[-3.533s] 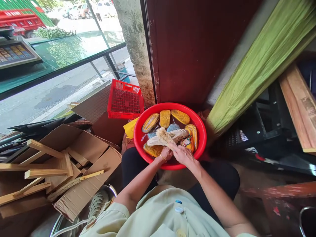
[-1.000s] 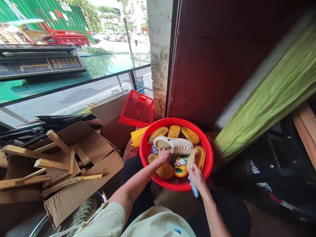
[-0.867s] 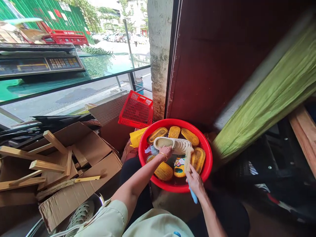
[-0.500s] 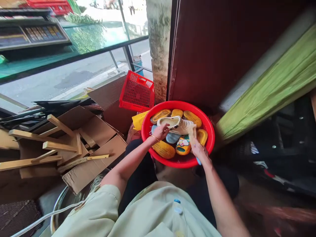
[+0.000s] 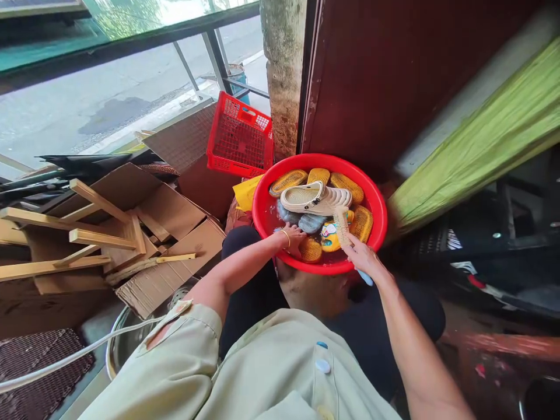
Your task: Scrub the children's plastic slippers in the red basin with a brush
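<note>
A beige clog (image 5: 315, 198) lies on top of several wet shoes in a red basin (image 5: 259, 204). My left hand (image 5: 295, 238) is at the near left side of the basin, fingers apart, over a yellow slipper (image 5: 311, 251) and below the grey-blue shoes (image 5: 311, 223). In my right hand (image 5: 362, 256) is a scrub brush (image 5: 341, 224), its bristles pointing into the basin and its blue handle end showing below my palm. The brush head partly covers a yellow clog with a cartoon face (image 5: 330, 236). More yellow slippers (image 5: 347, 188) lie along the basin's far side.
A red plastic crate (image 5: 240, 137) stands behind the basin on the left. Cardboard (image 5: 175, 251) and an upturned wooden stool (image 5: 109, 227) are at my left. A maroon panel (image 5: 371, 87) rises behind, and green cloth (image 5: 476, 134) hangs on the right.
My left hand has let go of the beige clog and moved down to the yellow slipper. The clog now rests on the pile. My right hand still holds the brush. The view has tilted down.
</note>
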Demonstrator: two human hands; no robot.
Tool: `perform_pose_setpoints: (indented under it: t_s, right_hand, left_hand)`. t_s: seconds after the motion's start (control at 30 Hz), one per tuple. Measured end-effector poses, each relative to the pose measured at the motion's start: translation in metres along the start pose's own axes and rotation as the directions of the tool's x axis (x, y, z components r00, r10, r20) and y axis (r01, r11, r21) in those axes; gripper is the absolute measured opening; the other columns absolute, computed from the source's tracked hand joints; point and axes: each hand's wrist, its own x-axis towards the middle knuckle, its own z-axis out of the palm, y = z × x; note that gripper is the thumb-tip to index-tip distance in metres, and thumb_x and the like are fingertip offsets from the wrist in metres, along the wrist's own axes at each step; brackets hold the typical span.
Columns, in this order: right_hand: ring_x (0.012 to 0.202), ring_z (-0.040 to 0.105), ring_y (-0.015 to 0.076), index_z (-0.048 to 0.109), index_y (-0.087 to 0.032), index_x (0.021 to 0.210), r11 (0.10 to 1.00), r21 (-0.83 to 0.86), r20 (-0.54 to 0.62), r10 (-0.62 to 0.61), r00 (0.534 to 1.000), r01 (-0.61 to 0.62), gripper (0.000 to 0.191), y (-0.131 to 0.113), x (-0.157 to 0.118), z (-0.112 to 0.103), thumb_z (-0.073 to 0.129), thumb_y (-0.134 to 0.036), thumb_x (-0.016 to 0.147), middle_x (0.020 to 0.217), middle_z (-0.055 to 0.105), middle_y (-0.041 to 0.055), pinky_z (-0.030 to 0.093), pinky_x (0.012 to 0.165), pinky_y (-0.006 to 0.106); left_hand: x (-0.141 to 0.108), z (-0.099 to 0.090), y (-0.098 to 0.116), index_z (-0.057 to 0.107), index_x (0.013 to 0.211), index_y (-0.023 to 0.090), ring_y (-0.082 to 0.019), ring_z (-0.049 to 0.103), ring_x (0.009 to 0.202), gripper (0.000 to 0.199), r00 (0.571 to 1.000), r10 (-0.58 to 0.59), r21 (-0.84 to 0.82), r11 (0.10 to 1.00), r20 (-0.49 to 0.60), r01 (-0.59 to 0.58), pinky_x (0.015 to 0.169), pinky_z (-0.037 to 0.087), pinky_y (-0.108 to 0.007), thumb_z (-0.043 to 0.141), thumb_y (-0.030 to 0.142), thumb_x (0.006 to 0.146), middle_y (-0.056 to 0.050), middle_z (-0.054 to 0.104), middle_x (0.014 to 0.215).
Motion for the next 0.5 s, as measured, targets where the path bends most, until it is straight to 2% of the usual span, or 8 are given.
perform_pose_setpoints:
  t_s: [0.1, 0.2, 0.33, 0.4, 0.5]
  right_hand:
    - [0.061, 0.065, 0.0169, 0.047, -0.022, 0.159, 0.996, 0.09, 0.064, -0.021, 0.998, 0.016, 0.06, 0.0, 0.011, -0.01, 0.048, -0.041, 0.102, 0.075, 0.073, 0.0014, 0.046, 0.061, 0.024]
    - [0.056, 0.061, 0.0158, 0.048, -0.023, 0.159, 0.99, 0.137, 0.074, -0.032, 0.997, 0.022, 0.06, 0.005, 0.027, -0.015, 0.05, -0.04, 0.101, 0.069, 0.069, -0.0002, 0.044, 0.057, 0.023]
    - [0.058, 0.063, 0.0166, 0.051, -0.022, 0.156, 0.979, 0.189, 0.03, -0.081, 0.996, 0.074, 0.06, 0.009, 0.049, -0.016, 0.052, -0.04, 0.099, 0.067, 0.069, -0.0008, 0.046, 0.059, 0.024]
    - [0.063, 0.066, 0.0184, 0.051, -0.021, 0.157, 0.976, 0.201, -0.042, -0.081, 0.996, 0.088, 0.061, 0.004, 0.058, -0.016, 0.05, -0.041, 0.1, 0.073, 0.073, 0.0012, 0.049, 0.063, 0.025]
    - [0.075, 0.072, 0.0233, 0.046, -0.016, 0.16, 0.977, 0.196, -0.207, -0.048, 0.977, 0.089, 0.063, -0.012, 0.065, -0.015, 0.044, -0.041, 0.102, 0.089, 0.078, 0.0085, 0.054, 0.071, 0.03]
  left_hand:
    - [-0.008, -0.012, 0.003, 0.071, 0.117, 0.019, -0.043, 0.057, 0.127, 0.079, 0.998, 0.041, -0.071, 0.996, -0.044, -0.044, 0.114, 0.038, -0.052, 0.093, 0.057, 0.052, -0.021, 0.066, 0.131]
    - [-0.024, -0.031, -0.001, 0.071, 0.115, 0.019, -0.036, 0.064, 0.118, 0.071, 0.99, 0.062, -0.191, 0.978, -0.124, -0.085, 0.107, 0.045, -0.041, 0.088, 0.063, 0.061, -0.016, 0.07, 0.119]
    - [-0.039, -0.067, -0.015, 0.068, 0.128, 0.016, -0.032, 0.068, 0.111, 0.081, 0.966, 0.074, -0.299, 0.943, -0.247, -0.149, 0.1, 0.05, -0.037, 0.086, 0.061, 0.063, -0.013, 0.07, 0.118]
    - [-0.035, -0.083, -0.02, 0.065, 0.134, 0.014, -0.032, 0.068, 0.11, 0.085, 0.941, 0.035, -0.436, 0.88, -0.336, -0.189, 0.097, 0.052, -0.037, 0.084, 0.059, 0.065, -0.012, 0.071, 0.121]
    - [-0.012, -0.094, -0.022, 0.064, 0.137, 0.012, -0.031, 0.069, 0.111, 0.074, 0.893, -0.062, -0.664, 0.692, -0.446, -0.284, 0.096, 0.054, -0.038, 0.067, 0.06, 0.081, -0.012, 0.073, 0.121]
